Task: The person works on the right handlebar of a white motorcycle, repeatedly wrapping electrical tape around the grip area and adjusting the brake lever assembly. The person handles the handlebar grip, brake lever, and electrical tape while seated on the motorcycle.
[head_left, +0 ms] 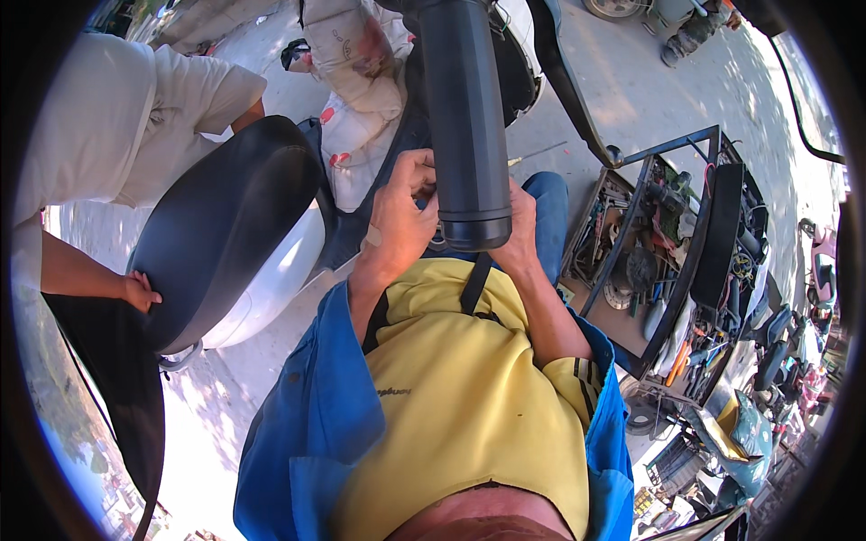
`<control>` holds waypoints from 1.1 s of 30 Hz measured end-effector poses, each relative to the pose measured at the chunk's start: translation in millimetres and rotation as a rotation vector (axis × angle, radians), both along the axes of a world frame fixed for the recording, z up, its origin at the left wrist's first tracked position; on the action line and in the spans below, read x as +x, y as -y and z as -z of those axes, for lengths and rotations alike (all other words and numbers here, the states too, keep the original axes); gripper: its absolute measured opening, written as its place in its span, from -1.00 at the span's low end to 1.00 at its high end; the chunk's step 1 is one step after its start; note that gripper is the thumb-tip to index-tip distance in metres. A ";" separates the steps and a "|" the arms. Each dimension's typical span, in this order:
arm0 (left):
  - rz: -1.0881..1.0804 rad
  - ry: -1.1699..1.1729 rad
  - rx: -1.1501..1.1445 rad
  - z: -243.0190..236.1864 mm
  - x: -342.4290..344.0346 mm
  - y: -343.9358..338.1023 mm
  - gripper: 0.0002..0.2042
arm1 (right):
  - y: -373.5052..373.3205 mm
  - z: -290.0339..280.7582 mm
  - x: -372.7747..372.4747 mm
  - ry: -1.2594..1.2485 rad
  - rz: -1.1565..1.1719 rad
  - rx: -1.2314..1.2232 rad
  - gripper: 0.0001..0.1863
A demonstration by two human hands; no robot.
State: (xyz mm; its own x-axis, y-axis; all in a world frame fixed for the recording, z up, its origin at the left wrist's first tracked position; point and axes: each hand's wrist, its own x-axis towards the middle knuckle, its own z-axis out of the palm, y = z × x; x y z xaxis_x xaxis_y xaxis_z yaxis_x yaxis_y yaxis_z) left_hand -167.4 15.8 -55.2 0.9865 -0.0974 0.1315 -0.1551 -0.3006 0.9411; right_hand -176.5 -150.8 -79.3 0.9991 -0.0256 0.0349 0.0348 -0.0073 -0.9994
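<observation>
A thick black handlebar grip (465,126) of a scooter hangs large in front of my chest. Just left of its lower end is my left hand (401,216), its fingers curled in toward the grip; whatever they pinch is hidden. On the other side my right hand (519,234) reaches behind the grip, which covers most of its fingers. A thin rod with a yellowish end, like a screwdriver (538,153), shows just beyond the right hand; I cannot tell whether it is held. The scooter's black seat (239,216) lies to the left.
Another person (135,117) stands at the left, one hand (140,291) against the seat. Stained whitish padding (356,135) covers the scooter's front. To the right, a metal-framed tool rack (631,243) holds tools and parts. Someone's leg (690,41) shows far off.
</observation>
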 end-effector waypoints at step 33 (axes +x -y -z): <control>-0.048 0.205 -0.570 -56.8 93.4 67.0 -0.64 | 48.9 -129.8 117.2 0.100 -0.008 0.485 -0.85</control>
